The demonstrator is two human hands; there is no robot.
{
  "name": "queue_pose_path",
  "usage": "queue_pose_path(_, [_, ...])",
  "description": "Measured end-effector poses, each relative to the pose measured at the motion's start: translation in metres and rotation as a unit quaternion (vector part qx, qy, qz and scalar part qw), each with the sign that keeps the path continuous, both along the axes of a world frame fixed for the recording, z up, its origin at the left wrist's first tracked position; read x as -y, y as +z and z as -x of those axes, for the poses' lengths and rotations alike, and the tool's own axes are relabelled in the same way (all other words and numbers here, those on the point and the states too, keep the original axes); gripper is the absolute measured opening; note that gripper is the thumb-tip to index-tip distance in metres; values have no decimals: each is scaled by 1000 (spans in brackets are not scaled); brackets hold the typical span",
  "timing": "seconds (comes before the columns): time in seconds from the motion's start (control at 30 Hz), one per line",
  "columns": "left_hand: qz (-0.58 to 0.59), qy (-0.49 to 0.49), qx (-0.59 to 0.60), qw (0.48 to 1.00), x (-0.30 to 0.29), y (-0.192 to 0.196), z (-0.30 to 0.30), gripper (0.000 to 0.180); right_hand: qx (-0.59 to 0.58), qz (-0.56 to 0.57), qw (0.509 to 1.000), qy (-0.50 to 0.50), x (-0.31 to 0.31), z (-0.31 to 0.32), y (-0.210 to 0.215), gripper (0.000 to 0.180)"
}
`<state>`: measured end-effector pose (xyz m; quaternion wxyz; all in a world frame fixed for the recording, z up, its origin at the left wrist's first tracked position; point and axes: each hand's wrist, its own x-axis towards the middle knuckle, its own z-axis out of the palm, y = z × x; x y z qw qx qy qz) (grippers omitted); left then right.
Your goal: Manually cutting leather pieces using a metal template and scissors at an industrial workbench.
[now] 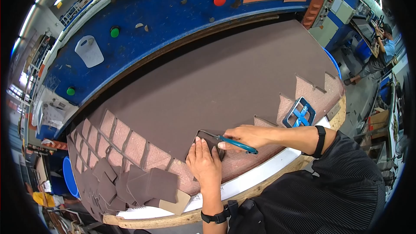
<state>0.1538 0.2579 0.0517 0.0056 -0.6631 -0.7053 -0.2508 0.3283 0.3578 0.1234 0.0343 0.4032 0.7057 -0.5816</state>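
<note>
A large brown sheet point(216, 78) covers the work surface in front of me. My left hand point(203, 160) lies flat with fingers stretched out, pressing on a dark four-sided piece point(211, 141) at the sheet's near edge. In my right hand point(245, 137) is a pair of scissors point(238, 144) with teal handles. Their slim metal blades reach over the piece's far edge, just beyond my left fingertips. My left palm hides part of the piece. A blue metal cutting die point(299, 113) with a crossed frame rests on the sheet's right side, beside my right forearm.
Cut brown pieces point(138, 186) lie heaped at the lower left. Thin strips of leftover sheet point(123, 147) form a lattice over the pinkish board point(156, 156). A blue machine beam point(164, 13) with a red button point(219, 0) spans the far side. Another person point(383, 47) stands at far right.
</note>
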Motion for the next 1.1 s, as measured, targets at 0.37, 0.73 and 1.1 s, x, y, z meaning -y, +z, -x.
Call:
queue_pose_path(0.37, [5,15,-32,999,4,0,-2,36,37,-136,989,48,-3,7,-8,70])
queue_pose_path(0.73, [-4,12,-21,1000,3,-2,0,36,34,-124,991,35,4,14,-6,64])
queue_pose_path(1.1, [-3,16,-16,1000,9,-3,6,37,92,-119,987,61,7,25,8,57])
